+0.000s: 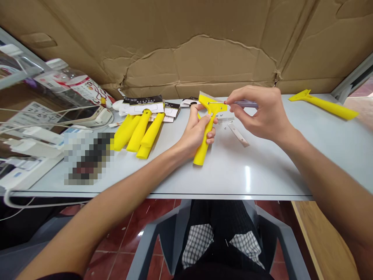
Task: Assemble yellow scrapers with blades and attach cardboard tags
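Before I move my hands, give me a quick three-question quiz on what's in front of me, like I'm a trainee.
1. Which hand grips a yellow scraper around its handle?
2. True or false: the right hand is empty.
3. The lone scraper on the table lies: A) among the cards, B) off to the right, C) under the bottle.

Key: 1. The left hand. 2. False: the right hand holds a thin-shafted tool. 3. B.

A single head-worn view looks forward and down from above the wearer's lap at six o'clock, across the nearby counter, fingers near mid-frame, towards cardboard at twelve o'clock
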A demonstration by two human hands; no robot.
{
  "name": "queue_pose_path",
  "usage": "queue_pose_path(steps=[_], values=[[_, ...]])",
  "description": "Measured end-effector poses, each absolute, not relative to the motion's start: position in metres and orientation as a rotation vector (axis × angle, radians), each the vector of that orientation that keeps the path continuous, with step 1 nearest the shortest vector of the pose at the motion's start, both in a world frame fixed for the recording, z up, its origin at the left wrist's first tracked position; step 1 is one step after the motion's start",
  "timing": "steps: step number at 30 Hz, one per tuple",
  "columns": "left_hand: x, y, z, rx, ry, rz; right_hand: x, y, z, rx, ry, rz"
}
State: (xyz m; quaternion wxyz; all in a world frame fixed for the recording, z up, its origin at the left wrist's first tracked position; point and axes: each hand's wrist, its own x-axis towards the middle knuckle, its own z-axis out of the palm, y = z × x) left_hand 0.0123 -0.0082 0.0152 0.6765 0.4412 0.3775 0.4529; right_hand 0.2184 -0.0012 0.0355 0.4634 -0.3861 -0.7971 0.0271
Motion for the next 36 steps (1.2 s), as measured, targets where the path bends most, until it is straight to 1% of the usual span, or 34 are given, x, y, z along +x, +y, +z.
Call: queue_pose_path(steps=[3, 11, 18, 25, 29, 32, 36], values=[[0.0118, -0.0073, 0.0139, 1.004, 0.839, 1.016, 0.2179, -0.001, 0.0355, -0.962, -1.931, 0.056], [0.0122, -0.0089, 0.0148, 0.971, 0.847, 1.018, 0.2165, -0.004, 0.0381, -1.016, -1.892, 0.17], [0.0133, -0.0072, 0.0118, 0.973, 0.87, 1.008, 0.2168, 0.0001, 0.0348, -0.998, -1.894, 0.098], [0.0136, -0.0058, 0.0096, 0.995, 0.884, 1.015, 0.22, -0.0034, 0.0418, -0.982, -1.994, 0.023], [0.0137, -0.0074, 0.0121, 0.956, 0.892, 1.017, 0.2185, -0.0056, 0.0442, -0.915, -1.934, -0.081], [0.0142, -0.0087, 0.0128, 0.97, 0.884, 1.007, 0.2179, -0.0046, 0.0444, -0.959, -1.897, -0.172], [0.0149, -0.0094, 0.0127, 1.02, 0.881, 0.998, 0.2197, -0.0009, 0.0444, -0.955, -1.86, -0.211]])
